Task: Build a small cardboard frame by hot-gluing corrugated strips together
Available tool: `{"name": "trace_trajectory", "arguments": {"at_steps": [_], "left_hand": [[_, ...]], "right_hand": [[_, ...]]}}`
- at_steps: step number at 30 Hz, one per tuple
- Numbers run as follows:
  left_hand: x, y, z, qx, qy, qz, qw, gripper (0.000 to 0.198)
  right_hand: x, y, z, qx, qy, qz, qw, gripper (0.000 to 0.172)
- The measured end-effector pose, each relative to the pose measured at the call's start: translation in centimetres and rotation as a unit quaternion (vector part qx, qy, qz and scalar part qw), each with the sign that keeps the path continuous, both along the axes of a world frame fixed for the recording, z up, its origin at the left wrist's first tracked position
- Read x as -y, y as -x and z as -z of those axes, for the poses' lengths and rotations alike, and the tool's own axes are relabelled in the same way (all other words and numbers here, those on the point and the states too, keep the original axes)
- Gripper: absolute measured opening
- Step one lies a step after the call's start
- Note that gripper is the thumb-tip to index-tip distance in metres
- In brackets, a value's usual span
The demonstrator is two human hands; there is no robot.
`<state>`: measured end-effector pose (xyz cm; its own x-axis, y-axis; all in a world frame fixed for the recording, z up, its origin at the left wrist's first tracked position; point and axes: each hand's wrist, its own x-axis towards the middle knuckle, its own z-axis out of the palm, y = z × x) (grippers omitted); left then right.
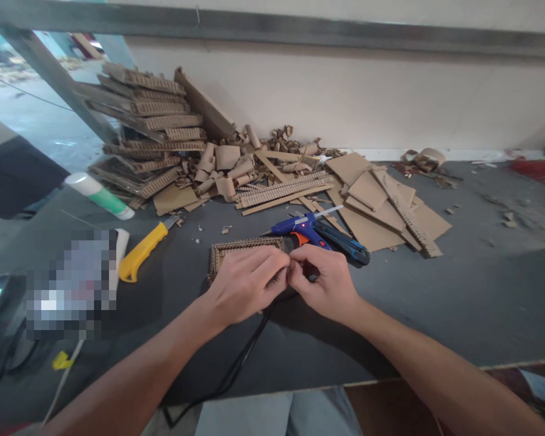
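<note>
My left hand (249, 281) and my right hand (324, 281) meet at the fingertips, both closed in a pinch. What sits between the fingers is too small or hidden to make out. Beneath and behind my left hand lies a small cardboard tray (247, 243) edged with corrugated strips; the hand covers much of it. Just beyond my right hand rests a blue glue gun (302, 226) with an orange trigger, a red light and a glue stick out of its back. A blue and black cutter-like tool (345, 242) lies beside it.
At the back left stands a stack of corrugated cardboard frames (163, 115), beside cardboard scraps (227, 160). Flat cardboard pieces (376, 200) lie at the right. A yellow-handled knife (145, 248), a green and white tube (100, 195) and a blurred device (75, 281) are left. A black cable (243, 357) crosses the front edge.
</note>
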<state>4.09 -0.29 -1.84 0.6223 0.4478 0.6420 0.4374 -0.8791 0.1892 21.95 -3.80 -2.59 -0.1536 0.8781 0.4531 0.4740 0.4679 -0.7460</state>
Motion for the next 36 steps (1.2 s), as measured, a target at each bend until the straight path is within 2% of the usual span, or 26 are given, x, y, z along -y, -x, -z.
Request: {"name": "trace_trajectory", "arguments": {"at_steps": [3,5,6,8,11,14,17,19,26,28,30,32,34,36], "left_hand": [[0.1,0.2,-0.2,-0.006,-0.025,0.008,1.0,0.01],[0.2,0.4,-0.3,0.006,-0.045,0.025,0.999,0.012],[0.3,0.4,-0.3,0.019,-0.054,0.034,0.998,0.013],[0.2,0.7,-0.2,0.047,-0.06,0.038,0.996,0.016],[-0.2,1.0,-0.1,0.039,-0.049,0.016,0.998,0.017],[-0.6,1.3,-0.1,-0.025,-0.032,0.019,0.999,0.021],[-0.7,1.4,-0.2,-0.044,-0.013,0.025,0.999,0.02],[-0.7,1.4,-0.1,-0.03,-0.018,0.02,0.999,0.018],[-1.0,1.6,0.2,-0.041,-0.019,-0.001,0.999,0.012],[-1.2,1.8,0.1,-0.053,0.001,-0.02,0.998,0.011],[-1.6,2.2,0.0,-0.067,0.024,-0.069,0.995,0.013],[-2.3,2.9,0.0,-0.075,0.047,-0.148,0.985,0.015],[-3.0,3.6,0.2,-0.087,0.068,-0.221,0.969,0.018],[-3.6,4.1,0.5,-0.091,0.077,-0.265,0.957,0.022]], "right_hand": [[-0.4,0.0,0.2,-0.108,0.18,-0.034,0.977,0.017],[-0.8,-0.3,0.5,-0.168,0.246,-0.024,0.954,0.023],[-1.0,-0.4,0.7,-0.174,0.244,-0.005,0.954,0.025],[-1.2,-0.8,0.8,-0.137,0.186,0.03,0.972,0.023],[-0.8,-0.8,0.6,-0.049,0.105,0.007,0.993,0.015],[-0.3,-0.4,0.5,-0.092,0.154,-0.054,0.982,0.014],[-0.4,-0.2,0.8,-0.197,0.234,-0.063,0.95,0.02],[-0.6,-0.3,0.9,-0.233,0.259,-0.064,0.935,0.027],[-0.6,-1.1,0.5,-0.124,0.208,-0.093,0.966,0.026],[-0.6,-1.3,0.5,-0.047,0.148,-0.066,0.986,0.027],[-0.8,-1.4,0.6,0.057,0.042,0.016,0.997,0.025],[-1.2,-1.7,0.7,0.155,-0.038,0.125,0.979,0.023],[-1.5,-2.2,0.8,0.229,-0.04,0.207,0.95,0.024],[-1.8,-2.6,0.9,0.289,0.004,0.238,0.927,0.03]]}}
